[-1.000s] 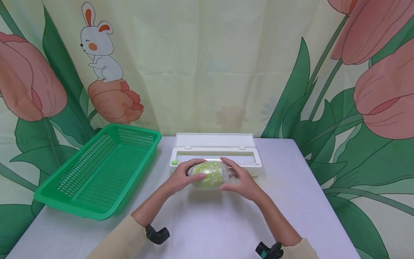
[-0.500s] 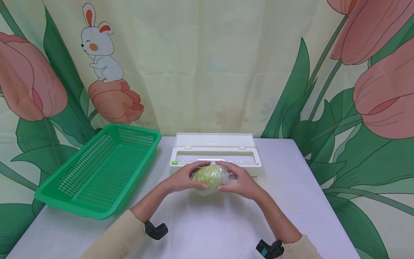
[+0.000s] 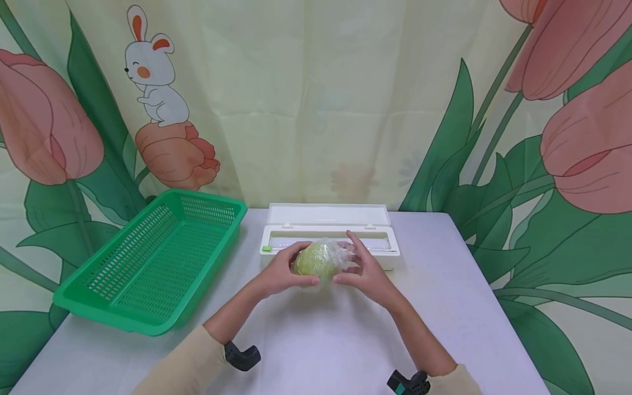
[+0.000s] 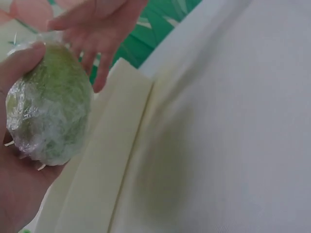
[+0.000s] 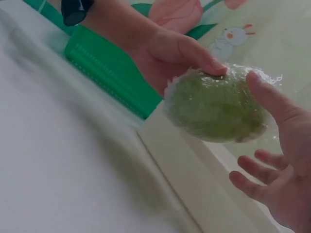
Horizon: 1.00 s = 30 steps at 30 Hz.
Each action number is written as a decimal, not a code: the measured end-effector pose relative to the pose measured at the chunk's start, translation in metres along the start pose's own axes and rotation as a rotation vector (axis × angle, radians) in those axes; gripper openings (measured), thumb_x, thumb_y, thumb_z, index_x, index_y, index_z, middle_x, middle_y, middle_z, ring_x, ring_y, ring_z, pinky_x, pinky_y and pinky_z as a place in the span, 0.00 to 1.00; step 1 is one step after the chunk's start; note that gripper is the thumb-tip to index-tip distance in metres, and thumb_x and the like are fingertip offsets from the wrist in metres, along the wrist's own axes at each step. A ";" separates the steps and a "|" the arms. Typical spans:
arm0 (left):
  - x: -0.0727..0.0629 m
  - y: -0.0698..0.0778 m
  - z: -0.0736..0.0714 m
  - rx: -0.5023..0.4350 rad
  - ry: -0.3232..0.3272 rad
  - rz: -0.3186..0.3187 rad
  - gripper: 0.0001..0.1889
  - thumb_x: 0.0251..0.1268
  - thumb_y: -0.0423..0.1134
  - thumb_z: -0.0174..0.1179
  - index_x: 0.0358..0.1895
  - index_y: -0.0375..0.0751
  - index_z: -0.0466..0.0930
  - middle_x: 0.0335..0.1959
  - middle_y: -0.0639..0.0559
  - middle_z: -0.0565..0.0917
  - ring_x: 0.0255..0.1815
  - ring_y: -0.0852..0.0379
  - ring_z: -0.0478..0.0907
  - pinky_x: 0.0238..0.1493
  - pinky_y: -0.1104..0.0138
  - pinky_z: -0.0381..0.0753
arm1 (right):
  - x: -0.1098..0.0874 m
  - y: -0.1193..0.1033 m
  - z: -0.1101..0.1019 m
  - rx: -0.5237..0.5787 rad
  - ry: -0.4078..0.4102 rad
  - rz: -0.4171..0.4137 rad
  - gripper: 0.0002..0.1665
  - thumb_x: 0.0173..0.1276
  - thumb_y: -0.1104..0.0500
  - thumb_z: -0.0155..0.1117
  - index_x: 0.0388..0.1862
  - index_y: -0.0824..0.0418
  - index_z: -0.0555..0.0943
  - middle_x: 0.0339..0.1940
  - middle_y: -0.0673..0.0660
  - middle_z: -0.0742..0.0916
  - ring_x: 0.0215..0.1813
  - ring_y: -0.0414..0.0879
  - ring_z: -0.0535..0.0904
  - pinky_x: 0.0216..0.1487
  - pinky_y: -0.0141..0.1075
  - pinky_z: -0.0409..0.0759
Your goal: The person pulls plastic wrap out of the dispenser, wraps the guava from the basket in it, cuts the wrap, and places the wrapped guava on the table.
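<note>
A green oval fruit [image 3: 315,260], wrapped in crinkled cling film, is held above the table in front of an open white cling film box [image 3: 392,247]. My left hand [image 3: 280,270] grips its left end, the thumb [image 4: 30,57] lying over the film and the fingers curled beneath. On the other side, my right hand [image 3: 369,278] is spread, its thumb [image 5: 267,94] overlapping the film in the right wrist view. The other fingers of that hand stand apart below the fruit [image 5: 214,107]. Loose film [image 3: 340,253] sticks out at the fruit's right end.
The box's lid [image 3: 328,214] stands raised at the back, and a film roll lies inside. A green slider [image 3: 266,248] sits at its left end. To the left is a green plastic basket [image 3: 148,323] on the white-covered table [image 3: 316,351]. A printed curtain [image 3: 316,109] hangs behind.
The fruit has turned in the hands, with its loose film now toward the right. My right hand's fingers have spread away from it, while the left hand keeps its grip.
</note>
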<state>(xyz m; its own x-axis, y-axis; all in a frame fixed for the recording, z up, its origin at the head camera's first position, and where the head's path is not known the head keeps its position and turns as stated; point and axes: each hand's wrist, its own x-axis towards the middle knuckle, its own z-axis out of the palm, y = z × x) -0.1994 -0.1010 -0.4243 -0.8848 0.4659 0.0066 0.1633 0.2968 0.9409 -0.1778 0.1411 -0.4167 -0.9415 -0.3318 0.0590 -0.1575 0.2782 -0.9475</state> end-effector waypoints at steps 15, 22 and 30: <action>0.004 0.002 0.014 -0.130 0.072 0.010 0.44 0.50 0.49 0.74 0.72 0.58 0.59 0.66 0.53 0.69 0.62 0.51 0.71 0.59 0.58 0.79 | 0.001 0.005 0.024 0.166 -0.008 0.095 0.42 0.66 0.49 0.65 0.74 0.54 0.59 0.70 0.60 0.73 0.69 0.54 0.72 0.62 0.40 0.78; 0.003 0.004 0.004 -0.129 0.042 0.124 0.48 0.50 0.54 0.72 0.74 0.52 0.56 0.73 0.51 0.65 0.71 0.49 0.65 0.70 0.49 0.68 | -0.003 0.003 0.017 0.109 -0.061 0.046 0.40 0.67 0.54 0.65 0.74 0.58 0.61 0.69 0.62 0.73 0.67 0.58 0.72 0.61 0.39 0.80; 0.005 0.010 0.008 -0.188 0.028 0.095 0.41 0.50 0.54 0.72 0.65 0.44 0.65 0.59 0.41 0.75 0.54 0.50 0.75 0.55 0.59 0.81 | -0.003 0.006 0.020 0.137 -0.136 0.011 0.40 0.71 0.52 0.60 0.75 0.62 0.57 0.71 0.65 0.70 0.71 0.60 0.68 0.66 0.44 0.75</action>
<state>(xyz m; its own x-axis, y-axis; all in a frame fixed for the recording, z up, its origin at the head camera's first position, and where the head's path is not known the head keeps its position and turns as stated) -0.1984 -0.0892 -0.4177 -0.8814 0.4604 0.1055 0.1649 0.0908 0.9821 -0.1700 0.1259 -0.4288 -0.8926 -0.4505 0.0147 -0.0969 0.1600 -0.9824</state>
